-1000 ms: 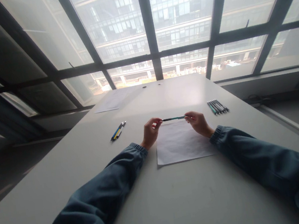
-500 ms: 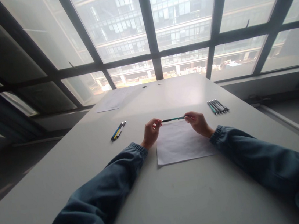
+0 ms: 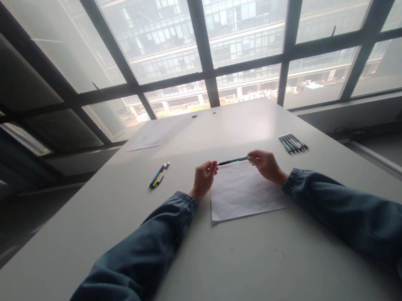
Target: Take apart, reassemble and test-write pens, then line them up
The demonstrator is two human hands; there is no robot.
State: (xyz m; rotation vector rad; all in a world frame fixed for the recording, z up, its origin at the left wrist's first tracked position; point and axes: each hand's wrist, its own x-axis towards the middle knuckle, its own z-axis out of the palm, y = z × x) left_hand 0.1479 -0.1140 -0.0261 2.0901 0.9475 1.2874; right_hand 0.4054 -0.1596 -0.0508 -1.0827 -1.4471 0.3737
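Note:
A black and green pen (image 3: 233,160) is held level between my two hands, above the far edge of a white sheet of paper (image 3: 246,194). My left hand (image 3: 204,177) pinches its left, dark end between thumb and fingers. At the other end, my right hand (image 3: 265,165) grips the pen with thumb and fingertips. Both fingertips cover the pen's very ends. The paper lies flat in front of me, its right side partly under my right wrist and sleeve.
Several pens (image 3: 293,143) lie side by side on the right of the white table (image 3: 219,277). A smaller group of pens (image 3: 159,176), with blue and yellow among them, lies on the left. Another paper (image 3: 147,137) rests at the far left, near the windows.
My left hand has dipped slightly, so the pen's left end sits a little lower and the pen tilts. My right hand stays in place.

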